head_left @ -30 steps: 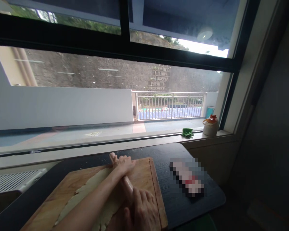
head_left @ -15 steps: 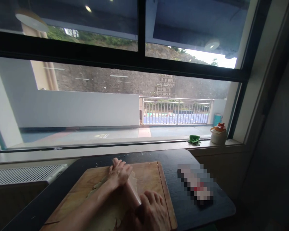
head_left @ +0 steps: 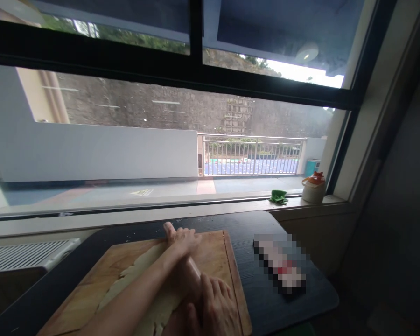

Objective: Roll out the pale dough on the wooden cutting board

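Note:
A rolling pin [head_left: 191, 274] lies slantwise over a sheet of pale dough [head_left: 140, 275] with ragged edges. The dough is spread on a wooden cutting board [head_left: 101, 268]. My left hand [head_left: 185, 240] is closed over the far part of the pin, whose rounded tip sticks out past the fingers. Around its near end, my right hand [head_left: 217, 301] is curled, close to the board's right side. My left forearm crosses above the dough and hides part of it.
The board rests on a dark table [head_left: 262, 275] beside a window. A blurred-out flat object [head_left: 280, 263] lies to the right. On the sill are a crumpled green cloth [head_left: 278, 197] and a pale jug with an orange lid [head_left: 313, 188]. A radiator [head_left: 31, 256] stands at left.
The pin and both hands have shifted right over the board, leaving more dough in sight at left. My right hand has slid over the pin's near end. The camera view has tilted slightly.

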{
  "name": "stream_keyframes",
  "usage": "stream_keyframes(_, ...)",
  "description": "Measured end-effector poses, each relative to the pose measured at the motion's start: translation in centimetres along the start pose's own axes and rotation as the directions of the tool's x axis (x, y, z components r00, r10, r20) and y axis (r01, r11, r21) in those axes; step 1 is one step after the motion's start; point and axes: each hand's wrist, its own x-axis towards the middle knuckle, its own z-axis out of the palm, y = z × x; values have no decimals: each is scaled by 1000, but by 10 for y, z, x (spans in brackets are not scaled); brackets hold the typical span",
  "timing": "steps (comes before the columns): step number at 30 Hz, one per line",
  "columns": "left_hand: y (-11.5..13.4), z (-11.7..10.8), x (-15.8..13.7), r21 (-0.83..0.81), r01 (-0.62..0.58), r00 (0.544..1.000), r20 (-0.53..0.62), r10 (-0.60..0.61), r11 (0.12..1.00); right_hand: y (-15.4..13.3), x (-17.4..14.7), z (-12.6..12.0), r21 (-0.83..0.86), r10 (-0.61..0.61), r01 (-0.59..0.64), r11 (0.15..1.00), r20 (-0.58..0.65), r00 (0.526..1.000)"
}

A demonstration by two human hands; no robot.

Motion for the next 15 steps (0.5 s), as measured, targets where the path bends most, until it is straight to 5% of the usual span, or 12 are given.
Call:
stream_keyframes(7,18,4,12,12,-76,997,-21,76,997,-5,5,-9,9,41,-42,999,43,998)
stream_keyframes(15,-17,-4,-12,-61,-49,998,-34,47,997,-9,9,-15,1,-9,9,1000,35,999)
